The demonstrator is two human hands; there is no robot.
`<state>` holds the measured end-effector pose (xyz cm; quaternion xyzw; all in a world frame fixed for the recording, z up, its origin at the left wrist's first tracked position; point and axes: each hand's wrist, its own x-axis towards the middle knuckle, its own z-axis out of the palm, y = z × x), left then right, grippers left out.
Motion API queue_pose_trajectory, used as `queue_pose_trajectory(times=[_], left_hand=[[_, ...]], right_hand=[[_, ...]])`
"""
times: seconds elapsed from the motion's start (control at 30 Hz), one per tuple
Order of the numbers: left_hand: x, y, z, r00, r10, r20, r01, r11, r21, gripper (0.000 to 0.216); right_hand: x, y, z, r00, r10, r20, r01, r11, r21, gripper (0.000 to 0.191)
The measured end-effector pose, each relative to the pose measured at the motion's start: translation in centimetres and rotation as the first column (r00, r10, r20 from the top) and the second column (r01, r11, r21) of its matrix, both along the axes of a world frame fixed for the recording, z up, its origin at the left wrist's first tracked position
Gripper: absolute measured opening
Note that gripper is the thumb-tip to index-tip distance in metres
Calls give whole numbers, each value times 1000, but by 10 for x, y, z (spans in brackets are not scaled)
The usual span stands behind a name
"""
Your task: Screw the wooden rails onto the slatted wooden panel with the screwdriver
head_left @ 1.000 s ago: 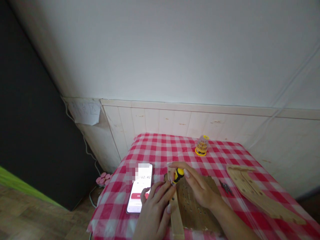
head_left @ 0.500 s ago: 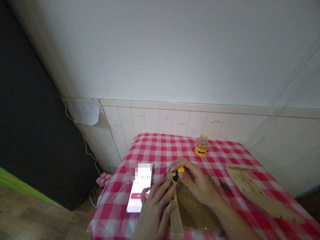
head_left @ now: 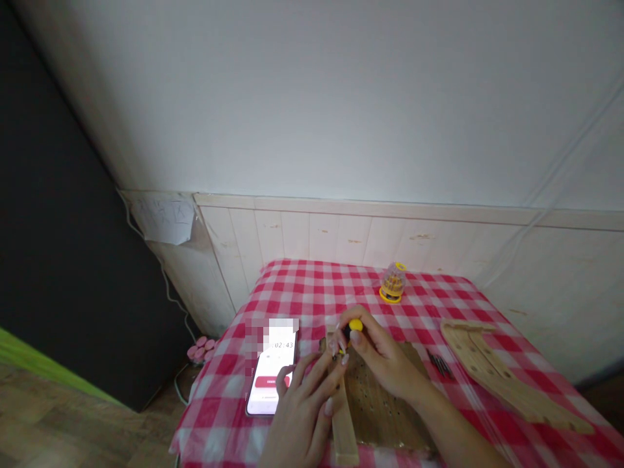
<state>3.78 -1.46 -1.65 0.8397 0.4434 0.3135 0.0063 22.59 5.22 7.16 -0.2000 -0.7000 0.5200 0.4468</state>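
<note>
Under all my things spreads a red-and-white checked cloth (head_left: 292,286). On its right side lie curved wooden pieces (head_left: 507,385), and to the left of them a brown board (head_left: 380,419) with small holes. My left hand (head_left: 303,404) rests on the pale wooden strip (head_left: 345,434) along this board's left edge; whether its fingertips pinch something, I cannot tell. My right hand (head_left: 381,356) is clamped on the yellow-and-black screwdriver (head_left: 356,324), at the strip's far part. Since one second ago, the yellow end has shifted slightly rightward and my right fingers have curled more around it; the strip stayed in place. I judge this means turning on a steady strip. Smallest are the thin dark rods (head_left: 441,365) beside the board.
</note>
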Motion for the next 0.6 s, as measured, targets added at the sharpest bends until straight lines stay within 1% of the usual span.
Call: queue_pose_trajectory(times=[0.1,0.2,0.37,0.5,0.6], left_hand=[[1,-1,-1,1000,19,-7,-19,999,-37,55],[2,-1,-1,1000,5,-12,-5,998,-62,55],[3,0,2,1000,-18,1,18,999,-38,56],[2,0,2,1000,-19,6,19,999,-50,56],[1,-1,0,1000,-23,15,24,998,-64,57]], right_hand=[[0,0,0,999,-26,26,26,1000,9,34],[0,-1,0,998,-41,45,41,999,15,38],[-2,-2,-3,1000,-20,19,20,999,-27,43],[-1,0,-10,1000,1,-21,-2,997,-82,54],[2,1,-12,999,-49,20,51,995,-83,51]])
